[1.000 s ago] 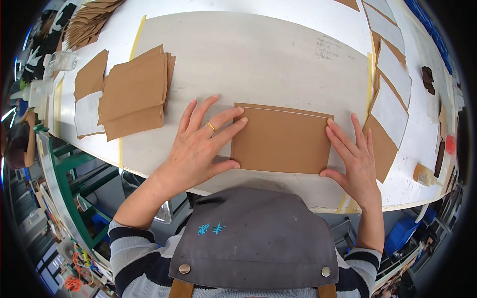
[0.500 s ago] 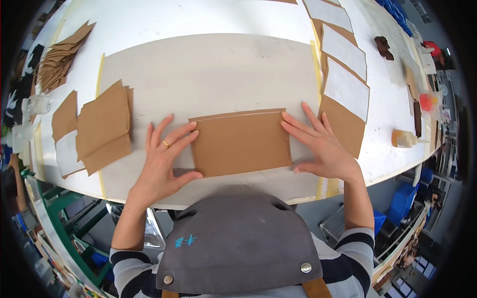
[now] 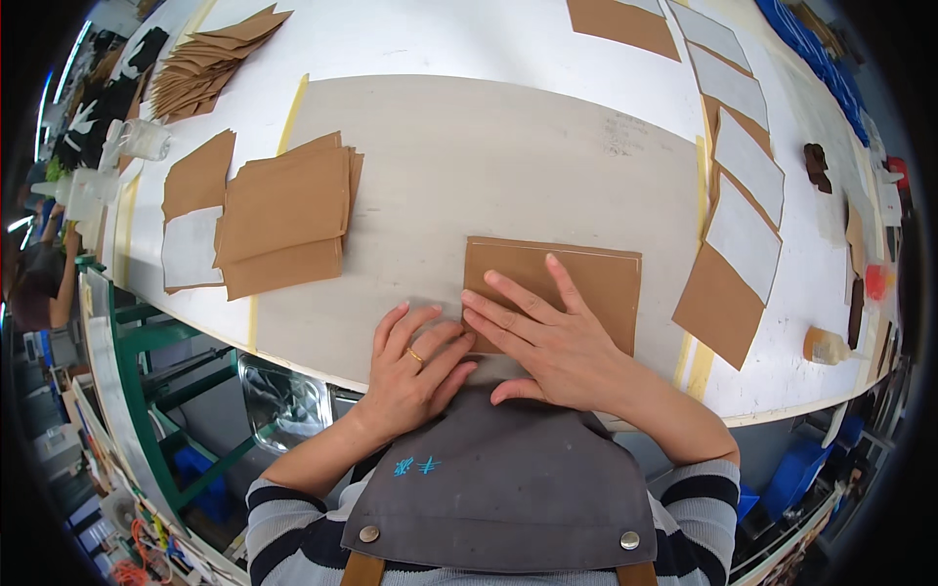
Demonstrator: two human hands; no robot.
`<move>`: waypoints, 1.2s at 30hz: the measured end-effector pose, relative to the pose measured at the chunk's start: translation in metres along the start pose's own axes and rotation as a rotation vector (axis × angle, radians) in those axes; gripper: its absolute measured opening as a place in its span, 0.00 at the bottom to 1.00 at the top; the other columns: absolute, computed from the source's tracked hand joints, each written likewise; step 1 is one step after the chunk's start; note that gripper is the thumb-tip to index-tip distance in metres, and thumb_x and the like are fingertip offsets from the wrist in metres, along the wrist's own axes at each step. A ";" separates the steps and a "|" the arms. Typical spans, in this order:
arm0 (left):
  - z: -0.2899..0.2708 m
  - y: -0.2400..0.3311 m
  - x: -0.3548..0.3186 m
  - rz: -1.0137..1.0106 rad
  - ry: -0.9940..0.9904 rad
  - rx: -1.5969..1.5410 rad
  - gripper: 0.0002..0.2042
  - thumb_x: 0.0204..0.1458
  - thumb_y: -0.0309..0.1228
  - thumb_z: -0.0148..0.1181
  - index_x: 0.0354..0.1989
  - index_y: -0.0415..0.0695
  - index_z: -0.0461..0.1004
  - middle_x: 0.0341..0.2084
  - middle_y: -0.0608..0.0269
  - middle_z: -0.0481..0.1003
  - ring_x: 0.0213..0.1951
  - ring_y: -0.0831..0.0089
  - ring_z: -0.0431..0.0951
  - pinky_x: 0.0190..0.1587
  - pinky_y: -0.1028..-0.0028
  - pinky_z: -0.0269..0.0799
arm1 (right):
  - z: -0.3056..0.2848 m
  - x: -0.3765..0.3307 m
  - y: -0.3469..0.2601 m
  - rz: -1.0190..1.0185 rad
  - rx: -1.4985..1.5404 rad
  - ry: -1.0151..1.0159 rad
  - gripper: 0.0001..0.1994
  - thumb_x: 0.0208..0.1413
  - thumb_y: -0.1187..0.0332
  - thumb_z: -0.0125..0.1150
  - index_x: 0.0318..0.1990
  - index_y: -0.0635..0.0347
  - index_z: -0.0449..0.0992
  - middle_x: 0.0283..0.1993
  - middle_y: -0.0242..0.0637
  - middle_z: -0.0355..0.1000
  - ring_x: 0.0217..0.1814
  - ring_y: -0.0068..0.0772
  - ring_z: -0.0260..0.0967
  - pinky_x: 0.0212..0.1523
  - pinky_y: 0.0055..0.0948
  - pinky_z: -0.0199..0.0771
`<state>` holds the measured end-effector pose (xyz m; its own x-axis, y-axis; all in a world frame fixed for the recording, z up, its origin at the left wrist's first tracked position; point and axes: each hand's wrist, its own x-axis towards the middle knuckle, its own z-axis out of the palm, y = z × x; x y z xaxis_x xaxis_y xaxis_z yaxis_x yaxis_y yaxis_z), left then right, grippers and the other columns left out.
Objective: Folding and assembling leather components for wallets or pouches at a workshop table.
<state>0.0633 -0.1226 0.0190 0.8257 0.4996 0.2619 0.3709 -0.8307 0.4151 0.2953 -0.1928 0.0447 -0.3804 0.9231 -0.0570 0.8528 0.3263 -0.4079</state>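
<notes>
A flat brown rectangular panel, with a pale line along its far edge, lies on the grey mat in front of me. My right hand rests flat across the panel's left part, fingers spread. Beside the panel's left edge is my left hand, its fingers slightly bent and apart, the tips at the panel's near left corner. That corner is partly hidden by my hands. Neither hand is gripping anything that I can see.
Left of the mat sits a stack of brown pieces, with a fanned pile farther back. Overlapping brown-and-white pieces run along the right. A bottle of amber liquid lies near the right edge; a clear jar stands left.
My right hand has moved from the panel's right edge leftward onto its surface. My left hand has come down to the near left corner, fingers more bent. The whole view has shifted.
</notes>
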 end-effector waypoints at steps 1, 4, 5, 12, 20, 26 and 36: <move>0.000 0.000 -0.002 -0.011 0.001 0.003 0.18 0.46 0.35 0.71 0.47 0.47 0.81 0.49 0.65 0.75 0.59 0.58 0.70 0.65 0.50 0.57 | 0.006 0.003 0.002 -0.029 0.001 0.011 0.42 0.52 0.32 0.52 0.69 0.49 0.64 0.76 0.26 0.54 0.81 0.32 0.42 0.76 0.63 0.28; 0.000 -0.002 -0.002 -0.001 0.005 -0.003 0.18 0.46 0.35 0.71 0.46 0.48 0.81 0.48 0.67 0.75 0.58 0.58 0.70 0.65 0.50 0.56 | 0.006 0.012 0.010 -0.069 -0.030 0.024 0.40 0.53 0.34 0.54 0.68 0.51 0.67 0.75 0.26 0.56 0.80 0.30 0.45 0.77 0.57 0.34; -0.001 -0.003 -0.002 0.012 -0.004 -0.006 0.18 0.46 0.35 0.71 0.46 0.48 0.81 0.48 0.67 0.75 0.59 0.58 0.70 0.66 0.50 0.55 | 0.006 0.017 0.015 -0.045 -0.046 0.018 0.42 0.52 0.34 0.54 0.70 0.49 0.63 0.76 0.25 0.54 0.80 0.31 0.44 0.77 0.59 0.33; -0.003 -0.002 0.006 0.043 -0.016 0.009 0.17 0.44 0.37 0.72 0.44 0.49 0.81 0.51 0.65 0.74 0.61 0.55 0.67 0.67 0.48 0.52 | 0.008 0.038 0.031 0.093 -0.169 0.120 0.41 0.56 0.39 0.56 0.72 0.52 0.58 0.78 0.28 0.51 0.80 0.33 0.44 0.76 0.59 0.34; -0.020 0.008 0.060 0.089 -0.091 -0.047 0.21 0.46 0.39 0.70 0.48 0.44 0.78 0.57 0.58 0.73 0.62 0.53 0.66 0.62 0.50 0.57 | -0.004 -0.079 -0.007 0.411 0.063 0.132 0.45 0.56 0.45 0.61 0.73 0.65 0.52 0.78 0.45 0.48 0.81 0.42 0.42 0.76 0.60 0.33; 0.049 0.035 0.131 0.380 -0.305 -0.204 0.33 0.55 0.42 0.62 0.68 0.42 0.63 0.70 0.58 0.60 0.64 0.53 0.63 0.61 0.51 0.58 | 0.012 -0.101 -0.014 0.495 -0.023 0.141 0.46 0.54 0.41 0.60 0.71 0.67 0.56 0.78 0.46 0.47 0.81 0.42 0.40 0.75 0.60 0.35; 0.068 0.035 0.137 0.362 -0.276 0.099 0.30 0.62 0.48 0.52 0.71 0.48 0.61 0.74 0.64 0.54 0.75 0.51 0.46 0.70 0.37 0.37 | 0.010 -0.109 -0.016 0.528 -0.021 0.149 0.48 0.52 0.40 0.62 0.70 0.67 0.56 0.78 0.47 0.48 0.81 0.43 0.41 0.75 0.60 0.37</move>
<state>0.2184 -0.0995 0.0102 0.9868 0.1001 0.1270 0.0657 -0.9658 0.2508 0.3194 -0.3009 0.0482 0.1543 0.9809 -0.1186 0.9217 -0.1861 -0.3403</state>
